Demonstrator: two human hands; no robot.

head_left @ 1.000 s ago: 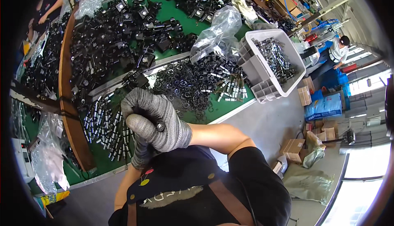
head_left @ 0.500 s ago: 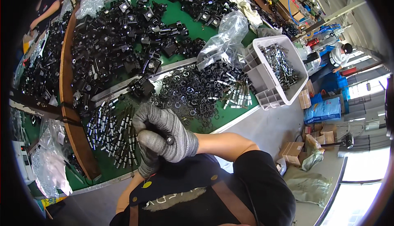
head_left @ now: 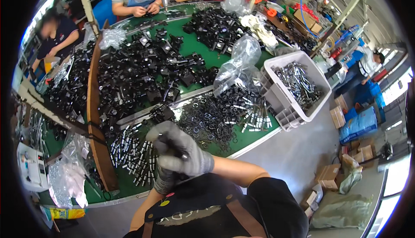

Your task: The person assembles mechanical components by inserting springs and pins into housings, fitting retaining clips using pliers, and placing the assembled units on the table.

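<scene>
Both my hands wear grey knitted gloves and meet in front of my chest, at the near edge of the green table. My right hand (head_left: 190, 149) is closed, its fingers curled round a small dark metal part (head_left: 185, 157), of which only the round end shows. My left hand (head_left: 163, 181) lies below and behind it; its fingers are mostly hidden. Just left of the hands is a heap of shiny pins with dark bands (head_left: 129, 151). Beyond them lie many small black rings (head_left: 203, 123) and a second cluster of pins (head_left: 255, 119).
A grey plastic crate (head_left: 309, 115) of metal pins stands at the table's right edge. Black brackets (head_left: 147, 69) cover the far side behind a metal rail. A brown board (head_left: 96, 121) divides the left. Clear plastic bags (head_left: 240, 61) lie about. Other people work across the table.
My view has tilted up, bringing more of the people at the far side into sight. My hands stay together; the right glove is blurred and has turned slightly over the part.
</scene>
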